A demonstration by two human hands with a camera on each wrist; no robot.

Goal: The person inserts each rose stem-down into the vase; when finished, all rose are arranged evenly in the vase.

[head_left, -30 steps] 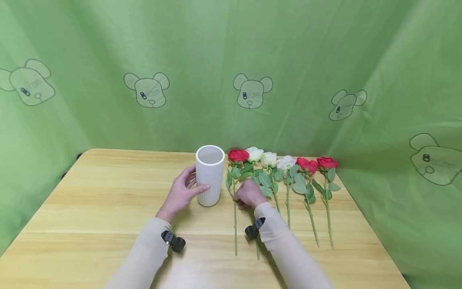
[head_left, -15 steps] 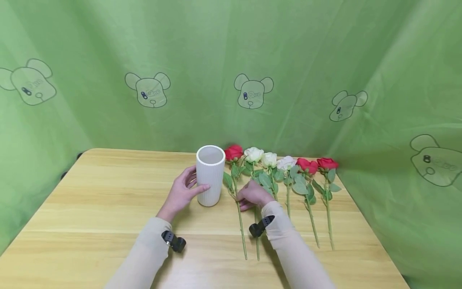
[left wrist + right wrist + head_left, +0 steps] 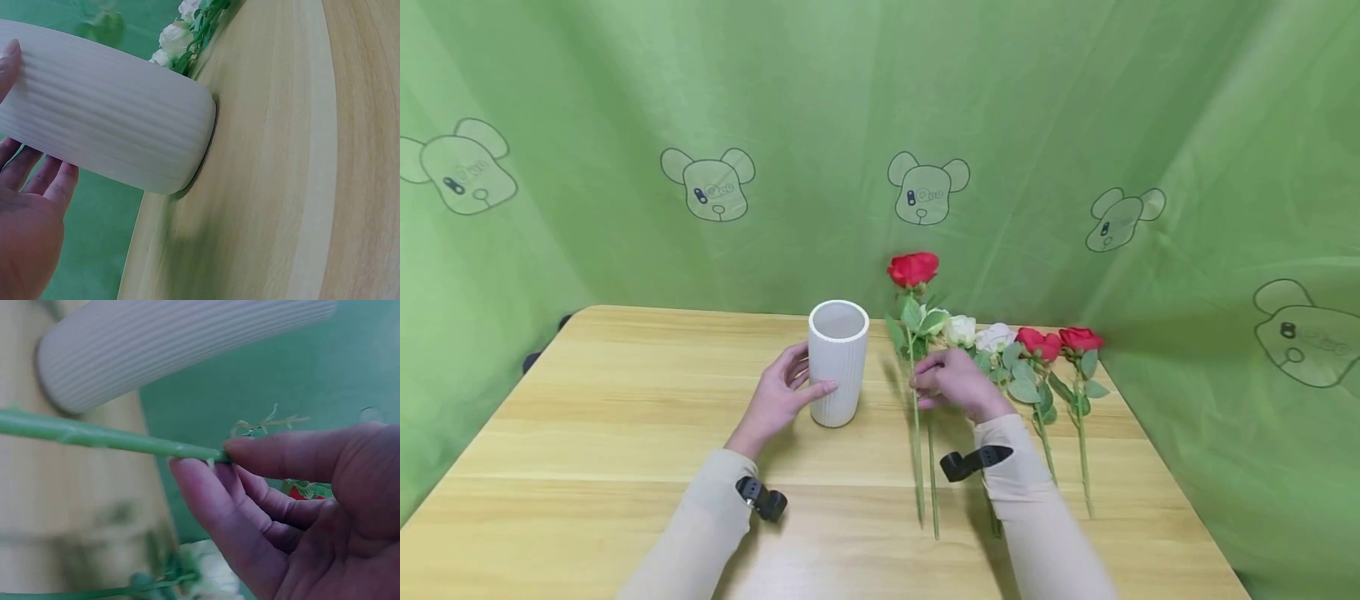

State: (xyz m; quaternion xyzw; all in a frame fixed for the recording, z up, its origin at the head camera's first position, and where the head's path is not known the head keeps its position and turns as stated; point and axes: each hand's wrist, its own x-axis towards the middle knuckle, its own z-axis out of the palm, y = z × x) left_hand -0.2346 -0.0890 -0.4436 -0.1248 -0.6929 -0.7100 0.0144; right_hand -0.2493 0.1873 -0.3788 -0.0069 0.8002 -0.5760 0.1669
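Fingertips and thumb of a person's right hand pinch the slim green stem of a red, full-petalled rose, its bloom raised against a green fabric curtain printed with outlined animal heads. The flower stands nearly upright just beside a tall, white, ribbed cylindrical vase, apart from it; whether the stem's lower end touches the surface cannot be told. At the vase, a left hand holds the outer wall, thumb across the front and fingers around the far side, as the container sits upright on a pale wood-grain table.

Beyond the right hand, five more leafy-stemmed roses lie side by side: one white bloom partly hidden by the raised flower's leaves, a creamy one, a pale blush one and two red ones. Both forearms wear beige sleeves and small black wrist cameras; the right arm covers some stems.
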